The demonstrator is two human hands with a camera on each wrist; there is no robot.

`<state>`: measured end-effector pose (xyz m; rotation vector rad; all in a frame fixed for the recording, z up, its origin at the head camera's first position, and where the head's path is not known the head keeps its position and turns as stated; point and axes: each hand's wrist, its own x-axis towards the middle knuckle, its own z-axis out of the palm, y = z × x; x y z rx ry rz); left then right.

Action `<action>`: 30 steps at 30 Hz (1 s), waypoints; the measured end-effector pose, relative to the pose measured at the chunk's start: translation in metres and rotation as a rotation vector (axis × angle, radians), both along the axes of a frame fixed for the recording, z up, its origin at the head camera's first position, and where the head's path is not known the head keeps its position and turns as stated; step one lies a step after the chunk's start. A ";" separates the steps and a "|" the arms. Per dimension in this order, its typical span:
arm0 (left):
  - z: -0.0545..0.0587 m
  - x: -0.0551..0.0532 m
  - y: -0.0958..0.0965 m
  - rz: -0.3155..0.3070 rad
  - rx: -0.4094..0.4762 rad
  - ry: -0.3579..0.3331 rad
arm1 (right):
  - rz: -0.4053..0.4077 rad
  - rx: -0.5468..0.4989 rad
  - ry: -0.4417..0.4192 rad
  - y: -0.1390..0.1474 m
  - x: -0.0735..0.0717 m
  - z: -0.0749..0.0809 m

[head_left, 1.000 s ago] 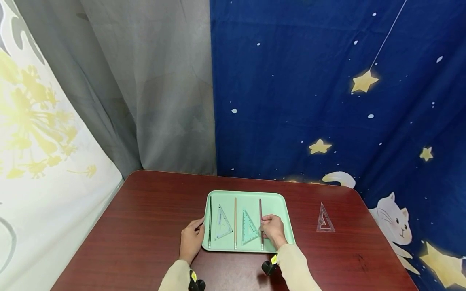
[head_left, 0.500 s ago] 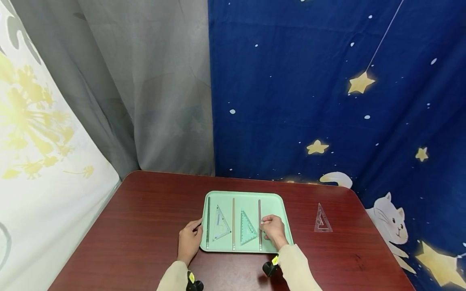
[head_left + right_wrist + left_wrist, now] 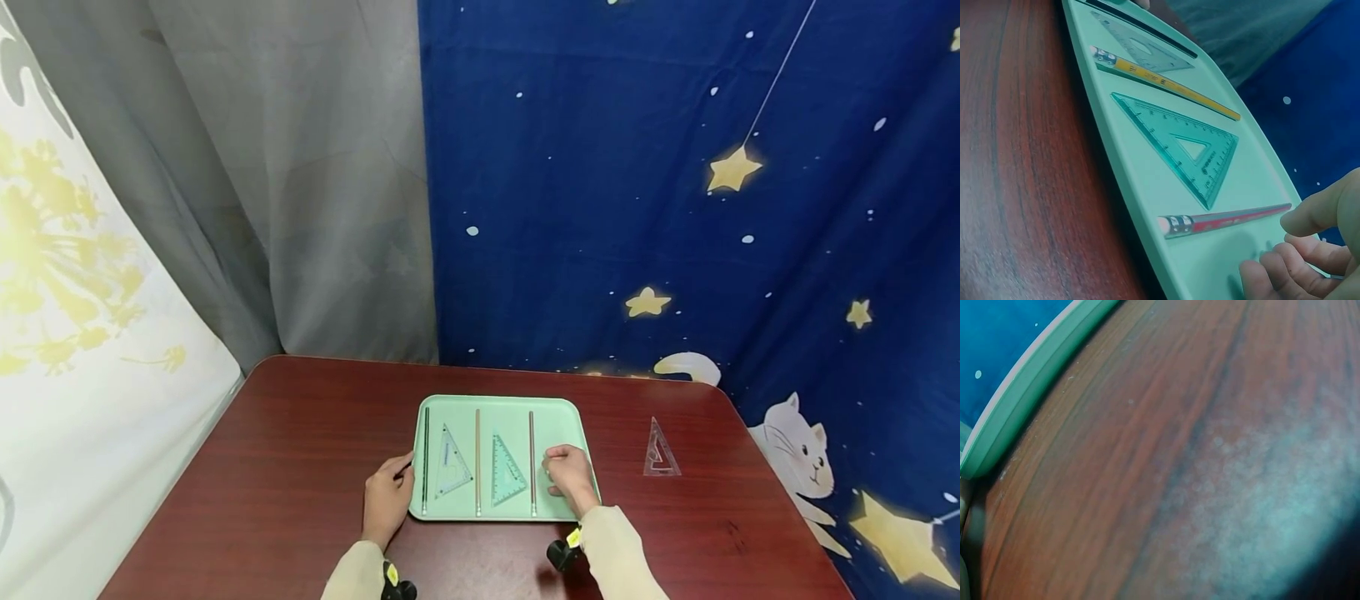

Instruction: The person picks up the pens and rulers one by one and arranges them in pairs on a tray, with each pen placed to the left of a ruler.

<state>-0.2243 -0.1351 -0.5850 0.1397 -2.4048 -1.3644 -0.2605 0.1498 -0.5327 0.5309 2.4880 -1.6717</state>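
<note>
My left hand [image 3: 387,500] grips the left rim of a pale green tray [image 3: 495,401]; in the left wrist view only a sliver of that hand shows. Over the tray's right part hovers my right hand [image 3: 572,478], fingers loosely bent, holding nothing, just right of a red pencil [image 3: 1229,220]. Left of this pencil lies a green set square [image 3: 1169,139], then a yellow pencil [image 3: 1166,83]. Further left are a clear set square [image 3: 453,468] and a black pencil [image 3: 426,458]. The pencils lie roughly parallel, eraser ends towards me.
Another clear set square [image 3: 661,454] lies on the brown table [image 3: 315,433], right of the tray. Behind the table hang a grey curtain [image 3: 337,208] and a blue starry curtain [image 3: 562,208]. A white patterned cloth [image 3: 90,400] hangs at the left.
My right hand has let go of the red pencil and moved slightly right of it. The left hand keeps its place at the tray's rim. The head view has shifted slightly.
</note>
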 end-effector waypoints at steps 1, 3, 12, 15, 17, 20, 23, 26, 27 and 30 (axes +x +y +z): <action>-0.001 0.000 0.000 0.003 -0.004 0.004 | 0.002 -0.008 -0.003 0.001 0.000 0.000; -0.002 0.000 0.000 0.010 -0.011 0.009 | 0.006 -0.015 -0.006 0.003 0.000 0.000; 0.000 -0.001 -0.001 0.013 -0.007 0.003 | 0.007 -0.042 0.005 0.007 0.001 0.003; 0.001 -0.001 -0.001 0.008 -0.003 -0.010 | -0.001 -0.038 -0.001 0.010 0.002 0.005; 0.002 0.000 -0.001 0.004 -0.002 -0.014 | -0.006 -0.033 -0.004 0.012 0.002 0.006; 0.002 0.000 -0.001 0.001 -0.004 -0.013 | -0.007 -0.026 -0.005 0.016 0.003 0.008; 0.002 0.000 -0.001 0.000 -0.003 -0.012 | -0.010 -0.029 -0.007 0.021 0.003 0.008; 0.002 0.000 0.000 -0.001 -0.002 -0.013 | -0.015 -0.030 -0.008 0.027 0.003 0.007; 0.002 0.000 0.000 -0.002 -0.003 -0.013 | -0.019 -0.033 -0.008 0.028 0.003 0.007; 0.002 0.000 0.000 -0.005 -0.004 -0.015 | -0.025 -0.040 -0.007 0.032 0.003 0.005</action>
